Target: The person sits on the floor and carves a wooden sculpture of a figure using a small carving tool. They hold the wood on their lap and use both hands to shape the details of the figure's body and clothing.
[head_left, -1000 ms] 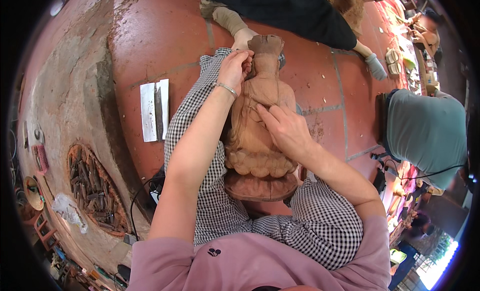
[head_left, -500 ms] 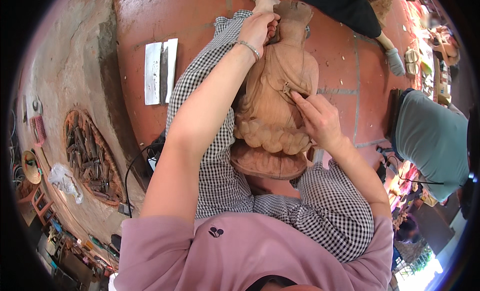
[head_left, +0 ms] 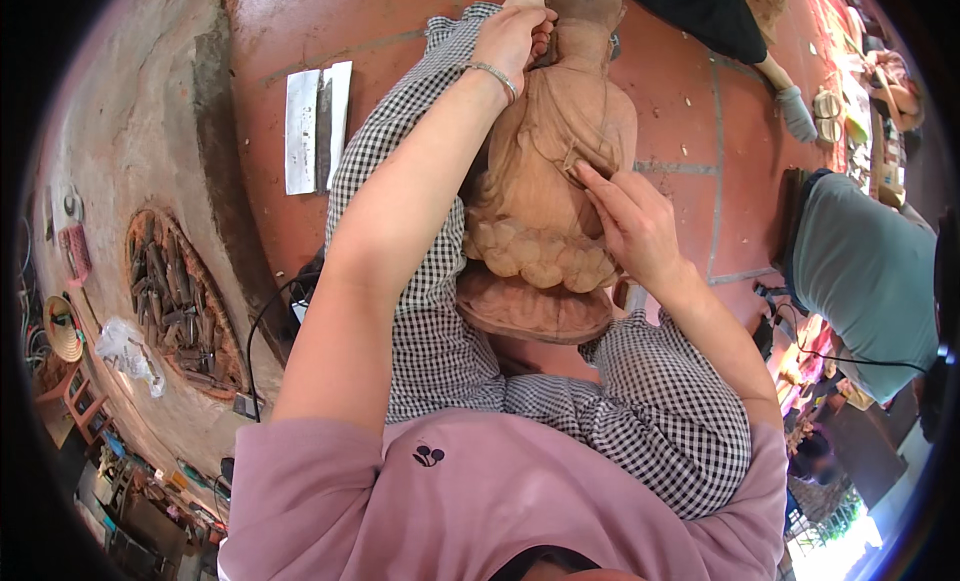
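Observation:
A carved brown wooden statue (head_left: 570,121) lies between my checkered legs, its narrow end away from me. Its scalloped, petal-like base (head_left: 535,306) is nearest my body. Beside the statue's narrow far end is my left hand (head_left: 515,41), fingers curled in; whatever they may hold is hidden. My right hand (head_left: 635,221) rests on the right side of the carving. Its fingers are pressed together, with the fingertips at a small raised spot among the carved folds. Whether a small piece sits under those fingertips, I cannot make out.
White sheets with a dark strip (head_left: 310,131) lie on the red tiled floor. At left, a stone-like ledge has a hollow full of dark tools (head_left: 178,301) and a plastic bag (head_left: 130,356). A person in a grey-green shirt (head_left: 865,281) is at right; another's grey-socked foot (head_left: 795,116) lies beyond.
The statue appears slightly higher in the picture. My right fingertips have shifted a little up and left with it, onto the raised spot. My left hand stays beside the far end.

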Demonstrator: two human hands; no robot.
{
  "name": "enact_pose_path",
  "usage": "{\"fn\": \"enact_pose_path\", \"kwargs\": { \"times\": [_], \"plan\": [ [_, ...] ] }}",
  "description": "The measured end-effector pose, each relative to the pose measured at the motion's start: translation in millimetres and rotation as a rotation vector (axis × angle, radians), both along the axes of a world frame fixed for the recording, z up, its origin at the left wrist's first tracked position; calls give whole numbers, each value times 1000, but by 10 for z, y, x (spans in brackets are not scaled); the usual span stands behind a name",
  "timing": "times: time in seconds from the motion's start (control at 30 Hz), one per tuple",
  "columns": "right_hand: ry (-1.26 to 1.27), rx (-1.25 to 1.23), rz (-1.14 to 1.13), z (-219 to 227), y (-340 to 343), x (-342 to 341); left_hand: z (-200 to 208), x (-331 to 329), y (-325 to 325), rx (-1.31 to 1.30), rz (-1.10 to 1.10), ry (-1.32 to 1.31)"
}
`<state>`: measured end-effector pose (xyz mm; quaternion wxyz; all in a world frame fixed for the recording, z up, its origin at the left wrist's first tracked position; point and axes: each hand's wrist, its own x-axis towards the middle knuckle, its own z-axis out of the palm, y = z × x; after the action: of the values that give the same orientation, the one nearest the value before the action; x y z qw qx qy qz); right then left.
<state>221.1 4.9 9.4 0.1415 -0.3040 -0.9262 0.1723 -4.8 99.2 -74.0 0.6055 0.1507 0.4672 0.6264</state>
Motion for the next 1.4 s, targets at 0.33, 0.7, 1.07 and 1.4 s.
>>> {"fn": "enact_pose_path", "kwargs": {
  "times": [0.33, 0.7, 1.07, 1.4],
  "plan": [
    [30, 6, -27, -29, 102, -243, -441, 0, 157, 82, 15, -71],
    [197, -340, -303, 187, 78, 91, -413, 17, 129, 12, 20, -56],
    [-137, 106, -7, 113, 101, 231, -299, 17, 135, 6, 1, -62],
    [160, -36, -82, 28, 99, -21, -341, 22, 193, 17, 13, 4]
  ]
}}
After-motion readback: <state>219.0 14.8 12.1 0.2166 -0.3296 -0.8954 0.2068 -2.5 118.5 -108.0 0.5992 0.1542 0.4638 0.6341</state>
